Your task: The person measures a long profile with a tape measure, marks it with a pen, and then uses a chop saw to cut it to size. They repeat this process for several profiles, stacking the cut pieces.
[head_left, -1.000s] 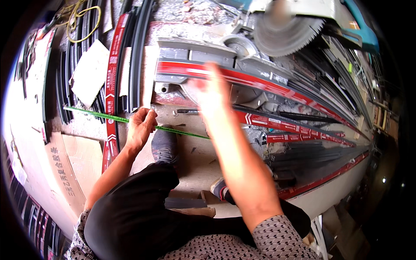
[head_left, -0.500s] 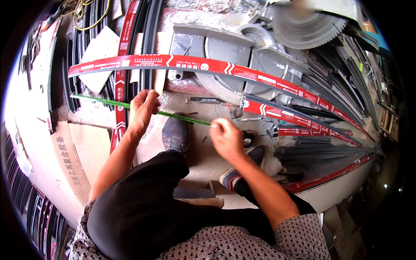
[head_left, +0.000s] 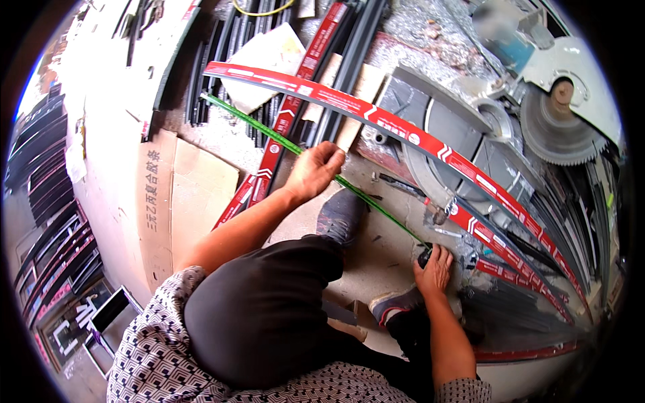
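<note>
A green tape measure blade (head_left: 259, 125) runs slantwise from the upper left down to a small dark tape case (head_left: 424, 256). My left hand (head_left: 313, 172) is closed on the blade partway along it, thumb and fingers pinched together. Lower right, my right hand (head_left: 435, 270) has its fingers around the case. Beyond the blade lies a long profile (head_left: 390, 125) with a red printed film, resting across the grey saw base (head_left: 410, 97). The blade's free end lies near the left end of this profile, apart from it.
A miter saw with a toothed blade (head_left: 561, 127) stands at the upper right. More red-filmed strips (head_left: 500, 245) and dark profiles (head_left: 578, 208) lie to the right. Flattened cardboard (head_left: 195, 195) is at left. Near my shoe (head_left: 339, 216) lies a hammer-like tool (head_left: 403, 185).
My right hand has moved down and right, away from my left hand, and the dark case now shows in it. A longer stretch of blade spans between my hands. The view has turned.
</note>
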A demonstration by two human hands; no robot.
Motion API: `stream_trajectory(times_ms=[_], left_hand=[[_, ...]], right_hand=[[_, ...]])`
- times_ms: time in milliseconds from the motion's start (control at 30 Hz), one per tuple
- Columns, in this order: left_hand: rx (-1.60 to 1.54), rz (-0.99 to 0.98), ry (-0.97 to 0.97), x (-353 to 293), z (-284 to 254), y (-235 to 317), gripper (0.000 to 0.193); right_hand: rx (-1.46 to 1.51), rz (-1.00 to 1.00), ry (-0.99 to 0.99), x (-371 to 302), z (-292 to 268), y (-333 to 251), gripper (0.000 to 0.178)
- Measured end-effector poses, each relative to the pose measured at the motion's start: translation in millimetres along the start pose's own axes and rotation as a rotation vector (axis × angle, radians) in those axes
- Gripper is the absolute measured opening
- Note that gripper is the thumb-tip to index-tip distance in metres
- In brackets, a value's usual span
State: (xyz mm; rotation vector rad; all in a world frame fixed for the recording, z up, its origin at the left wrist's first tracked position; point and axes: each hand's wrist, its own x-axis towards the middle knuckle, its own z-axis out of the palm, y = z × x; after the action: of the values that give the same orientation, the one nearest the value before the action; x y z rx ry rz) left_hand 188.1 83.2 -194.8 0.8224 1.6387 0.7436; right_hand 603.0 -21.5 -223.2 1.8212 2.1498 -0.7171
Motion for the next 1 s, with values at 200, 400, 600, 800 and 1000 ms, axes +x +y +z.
stream_trajectory(times_ms=[200,400,600,800,1000], left_hand=[[0.317,0.08,-0.027,-5.2,2.0,16.7,0.029],[0.38,0.364,-0.075,-16.1,5.6,61.3,0.028],[0.431,0.709,-0.134,-12.0,5.4,125.5,0.021],[0.653,0.932,-0.202,23.0,0.2,150.7,0.044],[0.87,0.944,-0.241,59.1,-11.9,135.7,0.066]], right_hand=[[0.05,-0.088,-0.051,9.8,-3.8,-0.6,0.075],[0.272,-0.236,-0.129,23.8,-61.6,-4.6,0.036],[0.262,-0.248,-0.091,43.0,-156.9,-20.0,0.022],[0.215,-0.215,-0.032,75.8,-239.2,5.1,0.016],[0.161,-0.162,-0.061,113.9,-265.1,39.9,0.018]])
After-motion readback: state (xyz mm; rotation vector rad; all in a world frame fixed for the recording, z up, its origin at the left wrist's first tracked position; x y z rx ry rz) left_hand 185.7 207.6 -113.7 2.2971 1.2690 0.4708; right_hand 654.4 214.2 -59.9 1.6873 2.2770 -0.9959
